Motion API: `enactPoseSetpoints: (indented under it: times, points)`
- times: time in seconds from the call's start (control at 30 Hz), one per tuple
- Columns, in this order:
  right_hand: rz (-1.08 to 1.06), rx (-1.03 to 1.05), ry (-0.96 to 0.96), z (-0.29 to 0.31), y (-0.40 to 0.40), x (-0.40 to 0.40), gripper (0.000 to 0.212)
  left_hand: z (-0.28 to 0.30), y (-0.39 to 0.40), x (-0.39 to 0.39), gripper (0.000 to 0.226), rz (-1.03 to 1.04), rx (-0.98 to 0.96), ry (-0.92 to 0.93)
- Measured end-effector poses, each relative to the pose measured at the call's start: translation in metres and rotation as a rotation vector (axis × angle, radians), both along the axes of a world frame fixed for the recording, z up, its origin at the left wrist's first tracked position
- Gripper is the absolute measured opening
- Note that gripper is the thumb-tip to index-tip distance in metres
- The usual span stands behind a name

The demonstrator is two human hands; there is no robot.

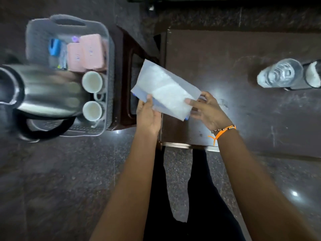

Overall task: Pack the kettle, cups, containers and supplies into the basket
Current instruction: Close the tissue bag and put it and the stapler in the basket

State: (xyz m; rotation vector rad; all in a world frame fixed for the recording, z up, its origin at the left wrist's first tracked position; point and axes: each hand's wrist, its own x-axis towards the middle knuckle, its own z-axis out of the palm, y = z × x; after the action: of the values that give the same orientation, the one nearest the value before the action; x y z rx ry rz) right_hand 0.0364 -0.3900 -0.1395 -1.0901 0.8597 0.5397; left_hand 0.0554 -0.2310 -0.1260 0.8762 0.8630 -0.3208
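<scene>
I hold a flat white packet (165,89) in the air between the stool and the table. My left hand (147,113) grips its near left corner and my right hand (206,110) pinches its right edge. To the left, a grey basket (109,54) stands on a dark stool (125,80). Inside the basket are a steel kettle (46,89) with a black handle, two white cups (92,82) (92,111), two pink containers (92,51) (75,57) and a blue item (54,46).
A dark brown table (234,70) lies to the right. Near its right edge stand a clear water bottle (279,73) and a dark holder with white contents (312,75). Polished dark stone floor (69,180) surrounds the stool and table.
</scene>
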Motion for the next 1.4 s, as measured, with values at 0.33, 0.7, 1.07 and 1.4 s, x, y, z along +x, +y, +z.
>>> enactPoseSetpoints:
  times: [0.33,0.7,1.07,1.4]
  points:
    - [-0.157,-0.087,-0.277,0.031,0.148,0.104,0.038,0.03,0.129,0.048,0.039,-0.065,0.167,-0.09]
    - [0.373,-0.575,-0.408,0.031,0.268,0.218,0.021,0.023,0.174,0.057,0.022,-0.199,0.264,-0.068]
    - [0.621,-0.778,-0.405,0.029,0.263,0.217,0.034,0.023,0.181,0.075,0.023,-0.171,0.308,-0.072]
    - [0.278,-0.514,-0.312,0.047,0.151,0.102,0.025,0.031,0.116,0.055,0.024,-0.345,0.408,-0.072]
